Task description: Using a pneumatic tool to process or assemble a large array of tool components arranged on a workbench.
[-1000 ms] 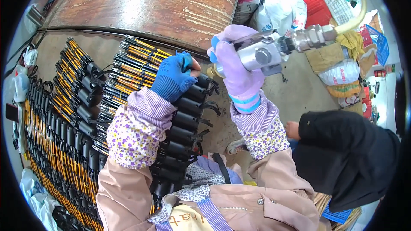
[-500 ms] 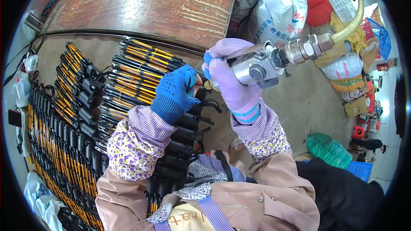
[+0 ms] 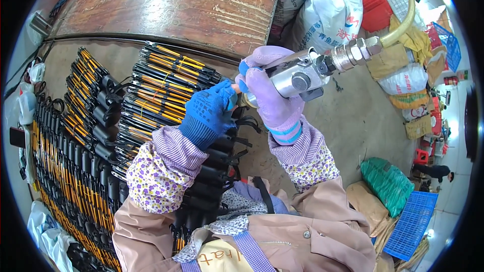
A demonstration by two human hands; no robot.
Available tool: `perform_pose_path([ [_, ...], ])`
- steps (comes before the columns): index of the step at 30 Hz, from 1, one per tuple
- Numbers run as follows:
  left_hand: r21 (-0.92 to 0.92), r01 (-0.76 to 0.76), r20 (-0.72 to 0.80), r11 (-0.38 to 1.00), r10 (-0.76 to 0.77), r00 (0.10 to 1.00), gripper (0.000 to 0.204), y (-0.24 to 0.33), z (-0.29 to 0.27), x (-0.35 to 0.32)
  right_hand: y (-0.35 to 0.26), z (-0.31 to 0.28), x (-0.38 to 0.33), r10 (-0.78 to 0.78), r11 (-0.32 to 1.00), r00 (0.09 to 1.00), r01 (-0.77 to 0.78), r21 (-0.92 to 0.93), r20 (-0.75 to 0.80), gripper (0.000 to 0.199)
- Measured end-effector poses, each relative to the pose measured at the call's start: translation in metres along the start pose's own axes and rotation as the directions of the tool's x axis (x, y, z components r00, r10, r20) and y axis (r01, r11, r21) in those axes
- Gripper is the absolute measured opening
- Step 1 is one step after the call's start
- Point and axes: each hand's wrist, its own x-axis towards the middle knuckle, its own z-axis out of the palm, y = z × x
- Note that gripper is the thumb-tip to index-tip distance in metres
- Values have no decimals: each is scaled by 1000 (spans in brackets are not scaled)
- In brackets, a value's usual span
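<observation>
My right hand [image 3: 272, 88], in a lilac glove with blue fingertips, is wrapped around a silver air-powered tool [image 3: 297, 76]. A metal coupling joins the tool to a yellowish hose [image 3: 403, 27]. My left hand [image 3: 210, 110], in a blue knitted glove with bare fingertips, is closed right at the tool's brass-coloured nose [image 3: 248, 100]. Whatever those fingers pinch is hidden by the gloves. Below and left of this hand lie bundled rods, black and orange, that look like folding umbrella frames [image 3: 161, 83], with black handles [image 3: 209, 175] and strap loops.
More frame bundles [image 3: 75, 171] fill the left side. A worn brown wooden table [image 3: 166, 7] stands beyond. White sacks [image 3: 330, 15], a red crate [image 3: 375, 7], a green sack [image 3: 387, 184] and a blue crate [image 3: 411, 225] are on the right. A person in dark clothes [image 3: 433, 171] is farther off.
My right hand and the tool have shifted slightly left, and my left hand slightly right, bringing them closer together. A large black shape at the lower right has gone, uncovering the blue crate and brown material.
</observation>
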Motion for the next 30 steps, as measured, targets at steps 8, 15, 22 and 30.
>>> perform_pose_path([
  [8,-85,272,52,958,-269,962,20,-1,-12,-1,-2,11,-2,-28,998,998,24,-66,-55,22],
  [15,-112,308,53,945,-304,951,15,-1,-13,-1,14,6,-4,-148,982,988,152,-113,42,28],
  [22,-168,401,73,900,-395,916,16,0,-15,-4,15,15,-9,-79,995,994,83,-55,71,23],
  [30,-173,369,61,913,-364,929,17,-9,-12,-8,12,20,-12,-53,998,997,56,-43,62,22],
])
